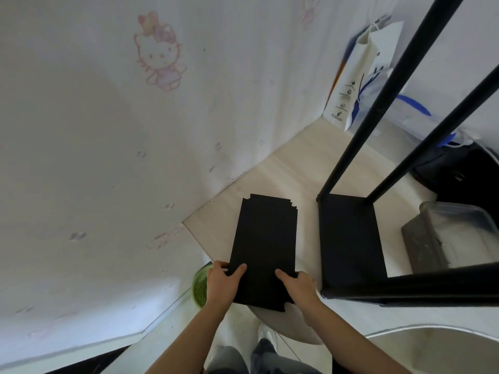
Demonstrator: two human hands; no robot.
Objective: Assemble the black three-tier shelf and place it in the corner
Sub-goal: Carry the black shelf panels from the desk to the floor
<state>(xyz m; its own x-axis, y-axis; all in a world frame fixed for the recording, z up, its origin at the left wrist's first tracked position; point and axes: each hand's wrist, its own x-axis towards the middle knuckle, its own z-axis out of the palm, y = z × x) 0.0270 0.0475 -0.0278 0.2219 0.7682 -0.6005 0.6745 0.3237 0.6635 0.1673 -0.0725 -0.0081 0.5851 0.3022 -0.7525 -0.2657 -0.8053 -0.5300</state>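
I have both hands on the black shelf panels [266, 238], held out flat in front of me above the pale floor [291, 163], their far end pointing toward the room corner. The left hand [224, 282] grips the near left edge and the right hand [297, 287] the near right edge. Each thumb lies on top of the board, and the fingers wrap under it where I cannot see them. The stepped, notched corners at the far end make me think this is more than one board stacked together, though I cannot count them. They look thin, flat and rigid, since nothing sags across the span, and I judge them light enough to carry from one end. The matte faces should not be slick, but loose boards in a stack can slide over each other, so I would keep the thumbs pressing down and the stack level. The long edges near the middle would be a steadier place to hold than these near corners, and the corner notches need to stay free for the posts. Just right of the panels stands the shelf frame, with its bottom tier [351, 238] on the floor and black poles [388, 98] rising from it. A grey tub [453, 233] sits beside it and a white paper bag [359, 76] leans in the corner.
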